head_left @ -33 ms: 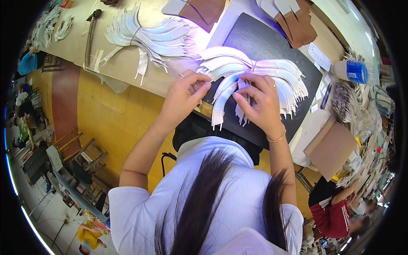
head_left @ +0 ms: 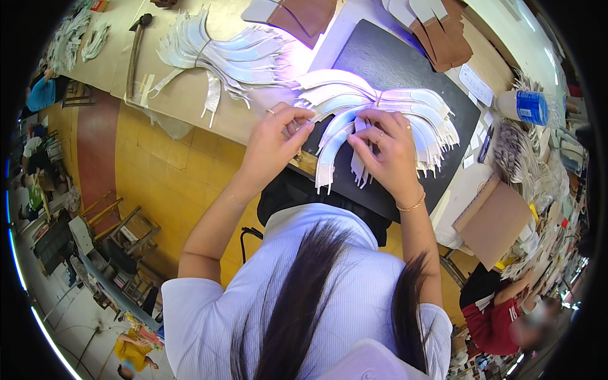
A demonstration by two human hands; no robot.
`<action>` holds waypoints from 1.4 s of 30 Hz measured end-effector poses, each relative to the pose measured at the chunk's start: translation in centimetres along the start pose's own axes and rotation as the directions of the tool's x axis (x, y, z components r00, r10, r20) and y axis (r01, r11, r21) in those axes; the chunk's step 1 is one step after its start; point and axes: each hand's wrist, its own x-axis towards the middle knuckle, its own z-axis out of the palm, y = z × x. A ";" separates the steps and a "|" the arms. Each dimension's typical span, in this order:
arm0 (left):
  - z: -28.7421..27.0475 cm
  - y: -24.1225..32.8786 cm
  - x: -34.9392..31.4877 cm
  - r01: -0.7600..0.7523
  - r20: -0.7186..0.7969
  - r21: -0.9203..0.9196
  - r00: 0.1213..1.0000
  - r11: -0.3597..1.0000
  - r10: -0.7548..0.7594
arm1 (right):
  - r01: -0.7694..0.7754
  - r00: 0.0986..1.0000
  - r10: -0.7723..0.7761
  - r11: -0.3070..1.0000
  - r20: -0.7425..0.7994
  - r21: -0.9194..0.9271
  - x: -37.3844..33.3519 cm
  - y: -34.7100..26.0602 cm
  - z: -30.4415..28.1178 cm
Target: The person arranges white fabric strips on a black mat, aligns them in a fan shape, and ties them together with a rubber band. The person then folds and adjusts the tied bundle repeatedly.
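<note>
A tied bundle of curved white strips point(head_left: 430, 107) with narrow tails at the ends lies fanned out on a black mat point(head_left: 389, 54). My right hand point(head_left: 386, 149) is over its near side, fingers and thumb bent round the strips at the middle. One curved strip point(head_left: 335, 142) bends away from there toward the mat's near edge. To its left, my left hand point(head_left: 278, 139) is closed, thumb against forefinger, beside the bundle's left ends. Whatever that pinch holds is too small to make out.
A second tied bundle of white strips point(head_left: 221, 54) lies left on the table, near a hammer point(head_left: 135, 57). Brown pieces point(head_left: 297, 19) lie at the back. On the right are a blue-labelled bottle point(head_left: 529, 107), a pen point(head_left: 486, 144) and a brown board point(head_left: 494, 221). Other people are farther off.
</note>
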 end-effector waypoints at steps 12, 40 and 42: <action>-0.6 -0.6 2.3 -0.102 -0.003 0.160 0.995 0.982 0.104 | -0.096 0.994 0.102 0.976 0.023 -0.196 1.2 -0.7 1.1; -0.6 -1.8 7.7 0.326 0.022 -0.571 0.923 0.753 -0.383 | -0.111 0.993 0.106 0.986 -0.046 -0.127 0.6 -0.5 1.7; -0.2 -1.1 7.4 0.285 -0.026 -0.531 0.936 0.798 -0.352 | -0.118 0.992 0.113 0.986 -0.048 -0.121 0.6 -0.5 1.7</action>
